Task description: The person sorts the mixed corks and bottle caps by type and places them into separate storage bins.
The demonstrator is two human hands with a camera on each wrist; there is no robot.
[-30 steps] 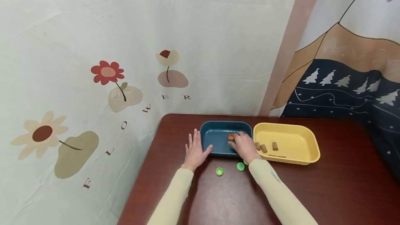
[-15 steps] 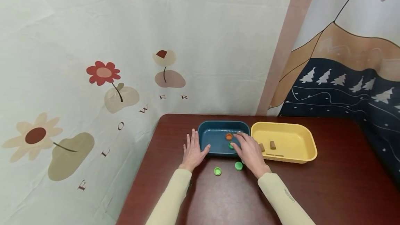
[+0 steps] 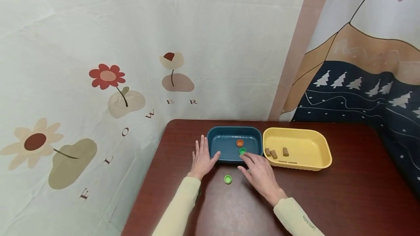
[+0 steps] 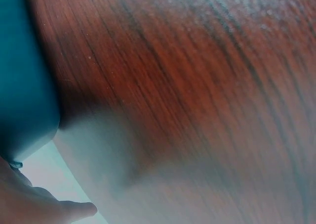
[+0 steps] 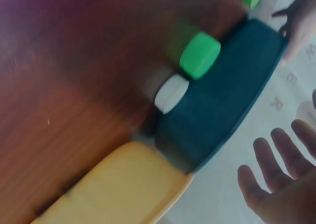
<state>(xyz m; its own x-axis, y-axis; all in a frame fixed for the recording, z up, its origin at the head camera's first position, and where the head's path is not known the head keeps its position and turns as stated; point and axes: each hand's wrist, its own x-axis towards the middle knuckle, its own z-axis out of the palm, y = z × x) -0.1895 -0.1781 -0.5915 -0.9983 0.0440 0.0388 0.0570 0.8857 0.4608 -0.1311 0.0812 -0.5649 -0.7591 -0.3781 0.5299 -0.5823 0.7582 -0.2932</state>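
Note:
My left hand rests at the left side of a dark blue plastic tray, fingers straight and thumb over its near rim. Inside lie an orange bottle cap and a green cap. My right hand hovers at the tray's near right corner, fingers loosely extended, with no object visible in it. Beneath it, the right wrist view has a green cap and a white cap on the table beside the tray's wall; the hand hides both in the head view. A light green cap lies in front of the tray.
A yellow tray stands to the right, close against the blue one, holding several brown cork-like pieces and thin strips near its front wall. The dark red wood table meets a printed cloth backdrop behind.
My right hand has drawn back from inside the blue tray towards its near edge, now covering the table's green cap. The green cap in the tray has come into view. My left hand stays put.

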